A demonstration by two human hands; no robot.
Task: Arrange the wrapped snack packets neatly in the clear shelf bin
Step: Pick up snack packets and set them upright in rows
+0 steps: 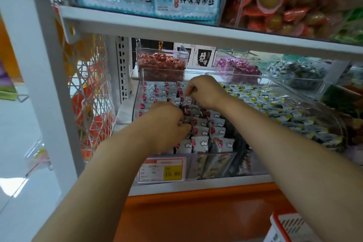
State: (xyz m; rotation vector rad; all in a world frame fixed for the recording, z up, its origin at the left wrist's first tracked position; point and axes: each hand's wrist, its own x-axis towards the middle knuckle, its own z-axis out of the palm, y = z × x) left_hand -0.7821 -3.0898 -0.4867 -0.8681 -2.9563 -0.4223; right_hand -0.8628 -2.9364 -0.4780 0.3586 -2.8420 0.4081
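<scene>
Both bare forearms reach forward under the upper shelf (176,27) into the clear bin (137,94). The left hand (167,125) is knuckles-up over the middle rows, its thumb and curled fingers pinching a few of the snack packets (200,143). The right hand (204,92) is farther back, wrist bent down, its fingers curled and pinching the top of a packet in a rear row.

The packets are white with a red dot and a small cloud. They stand in rows inside the bin, tidy at the back left and more jumbled between the two hands.

A price tag (162,170) hangs on the bin's front. Just to the right is a second bin (284,108) of yellow-cornered packets. Behind stand tubs of red sweets (161,63) and purple sweets (235,67). A wire basket (92,94) hangs at the left.
</scene>
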